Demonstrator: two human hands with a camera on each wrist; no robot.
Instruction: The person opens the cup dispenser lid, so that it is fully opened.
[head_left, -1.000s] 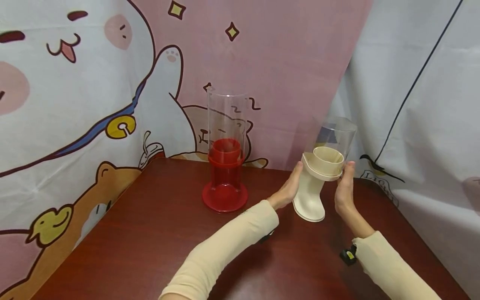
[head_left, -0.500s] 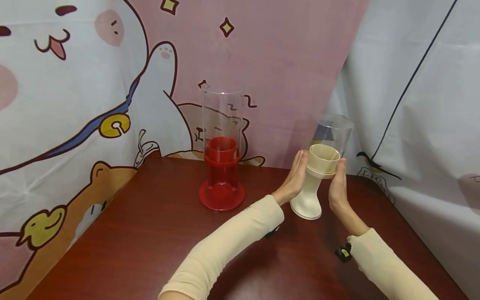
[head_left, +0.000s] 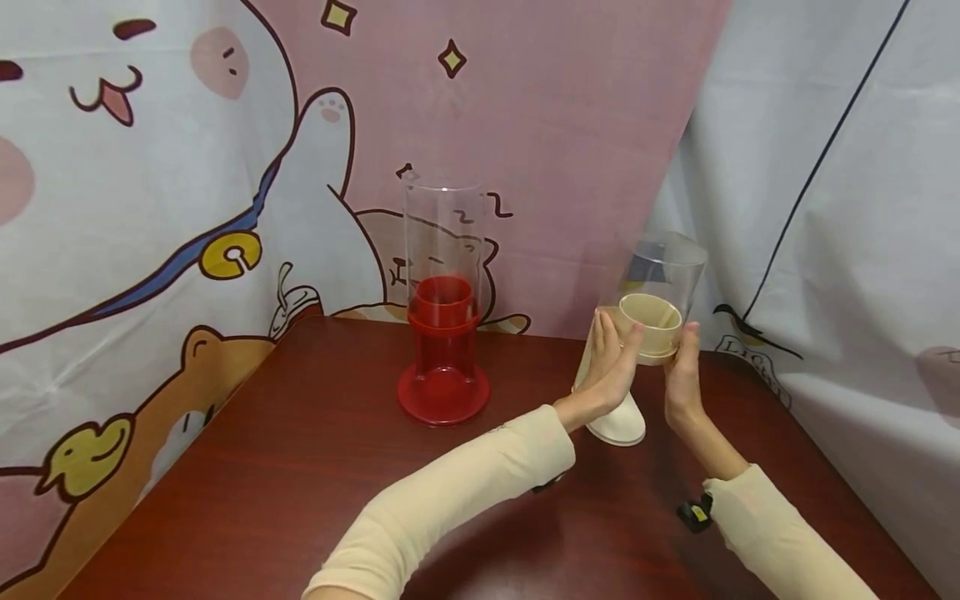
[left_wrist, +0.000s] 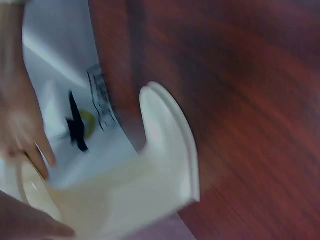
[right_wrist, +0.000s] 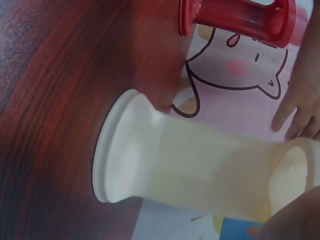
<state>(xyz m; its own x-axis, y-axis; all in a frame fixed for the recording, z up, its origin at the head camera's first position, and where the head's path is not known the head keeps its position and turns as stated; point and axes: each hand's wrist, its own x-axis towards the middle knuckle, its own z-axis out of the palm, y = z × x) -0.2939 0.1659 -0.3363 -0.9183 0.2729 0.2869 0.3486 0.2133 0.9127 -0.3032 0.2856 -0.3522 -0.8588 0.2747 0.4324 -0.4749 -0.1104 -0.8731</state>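
A cream plastic stand [head_left: 619, 425] with a flared foot and ringed collar is on the table, carrying a clear cylinder [head_left: 677, 271] at its top. My left hand [head_left: 606, 377] lies along the stand's left side, fingers pointing up and thumb apart from them at the front. On the opposite side my right hand [head_left: 684, 385] touches the collar with its thumb up; its other fingers are mostly hidden in the head view. The left wrist view shows the right hand [left_wrist: 22, 112] with fingers extended at the collar. In the right wrist view the stand's body [right_wrist: 210, 165] leans across the frame.
Left of the cream stand, a red stand [head_left: 444, 393] holds up a taller clear cylinder [head_left: 444, 221]. Both stand on a dark red-brown wooden table [head_left: 300, 483]. A printed cartoon cloth [head_left: 585, 125] hangs behind and down both sides.
My left hand has shifted right and slightly down, across the front of the cream stand, and its thumb has spread from the fingers. The right hand stays beside the collar.
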